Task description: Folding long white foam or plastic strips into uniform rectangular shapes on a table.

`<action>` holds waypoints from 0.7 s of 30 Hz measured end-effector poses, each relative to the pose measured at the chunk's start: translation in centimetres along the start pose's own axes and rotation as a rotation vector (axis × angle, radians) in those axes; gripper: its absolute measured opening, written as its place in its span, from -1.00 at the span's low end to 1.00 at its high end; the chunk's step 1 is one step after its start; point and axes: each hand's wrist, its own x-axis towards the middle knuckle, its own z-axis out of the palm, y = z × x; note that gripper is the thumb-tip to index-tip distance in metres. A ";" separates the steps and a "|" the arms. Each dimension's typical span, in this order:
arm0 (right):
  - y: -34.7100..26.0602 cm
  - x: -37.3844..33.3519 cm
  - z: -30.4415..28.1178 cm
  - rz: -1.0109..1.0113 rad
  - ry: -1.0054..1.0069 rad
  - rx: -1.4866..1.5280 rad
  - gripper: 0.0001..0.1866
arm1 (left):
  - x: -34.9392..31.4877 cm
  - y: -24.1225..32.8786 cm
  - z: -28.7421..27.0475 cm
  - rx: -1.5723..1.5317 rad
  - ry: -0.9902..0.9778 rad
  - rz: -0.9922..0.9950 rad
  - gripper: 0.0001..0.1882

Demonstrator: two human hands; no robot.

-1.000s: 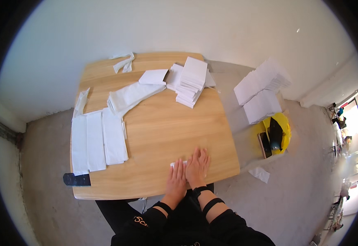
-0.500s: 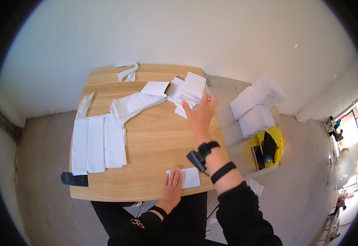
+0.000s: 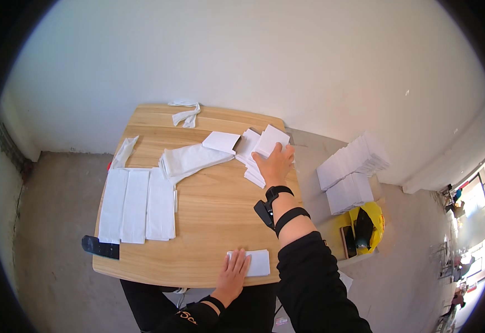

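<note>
At the near edge of the wooden table (image 3: 214,216), my left hand (image 3: 234,272) lies flat, its fingers stretched over the left part of a small white folded packet (image 3: 259,263). My right hand (image 3: 275,165) reaches to the far right, where flat white paper boxes (image 3: 248,145) are piled in a loose fan. Its thumb and fingers close round the near end of the topmost white box (image 3: 272,140). Beside this pile lies a single white box (image 3: 220,141) with a dark open end, resting on the end of a stack of white thin sheets (image 3: 195,160).
Three rows of folded white sheets (image 3: 134,205) lie at the left, near a black object (image 3: 101,247) at the table edge. White strips (image 3: 187,115) lie at the back. Right of the table stand tall white stacks (image 3: 348,169) and a yellow bag (image 3: 377,222).
My right hand has come down onto the pile, and its fingers have closed in on the top box. My left hand stays on the packet. The whole view has shifted slightly.
</note>
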 end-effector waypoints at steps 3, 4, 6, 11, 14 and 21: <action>-1.3 0.1 -0.3 0.036 0.022 -0.070 -0.19 | 0.1 -0.2 0.1 0.001 0.009 -0.004 -0.13; -1.5 0.3 -0.2 0.032 0.025 -0.067 -0.19 | 0.1 -0.2 0.1 -0.012 0.010 -0.004 -0.13; -1.3 1.0 0.6 0.090 0.025 -0.037 -0.19 | 0.3 0.0 0.5 -0.006 -0.004 0.000 -0.12; -1.4 1.2 0.2 0.186 -0.029 0.069 -0.18 | 0.0 0.2 0.8 0.012 -0.015 -0.002 -0.06; -1.3 0.1 -0.9 0.129 0.109 0.143 -0.14 | -0.3 0.4 -0.1 0.050 -0.021 0.015 -0.02; 1.2 -13.4 -4.2 -0.042 -0.037 0.590 -0.07 | -1.4 -2.3 -1.7 -0.560 0.170 -0.109 -0.05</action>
